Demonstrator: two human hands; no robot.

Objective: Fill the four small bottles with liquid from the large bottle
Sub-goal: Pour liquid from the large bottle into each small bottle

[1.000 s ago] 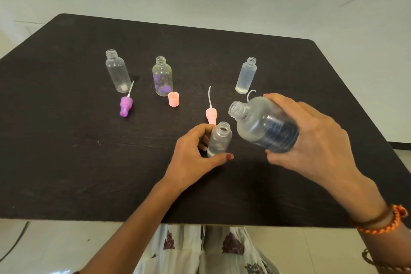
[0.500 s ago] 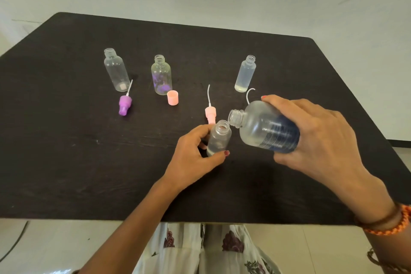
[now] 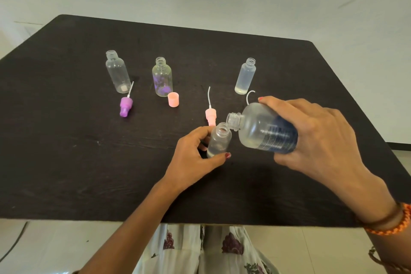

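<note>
My right hand [image 3: 315,138] grips the large clear bottle [image 3: 262,129] with a dark blue label, tipped so its open neck points left and touches the mouth of a small clear bottle [image 3: 219,140]. My left hand [image 3: 193,158] holds that small bottle upright on the black table [image 3: 66,162], thumb and fingers around its lower part. Three other small open bottles stand further back: one at the left [image 3: 117,71], one with purple marks [image 3: 162,77], and one at the right [image 3: 245,76] with a little liquid at its bottom.
A purple spray cap [image 3: 126,107] with its tube lies by the left bottle. A pink cap [image 3: 173,99] stands beside the purple-marked bottle. A pink spray cap [image 3: 210,115] lies just behind the held bottle. A thin white tube [image 3: 250,95] curls behind the large bottle.
My right hand has lowered and tipped the large bottle leftwards until its neck meets the small bottle's mouth. My left hand has kept the small bottle in place.
</note>
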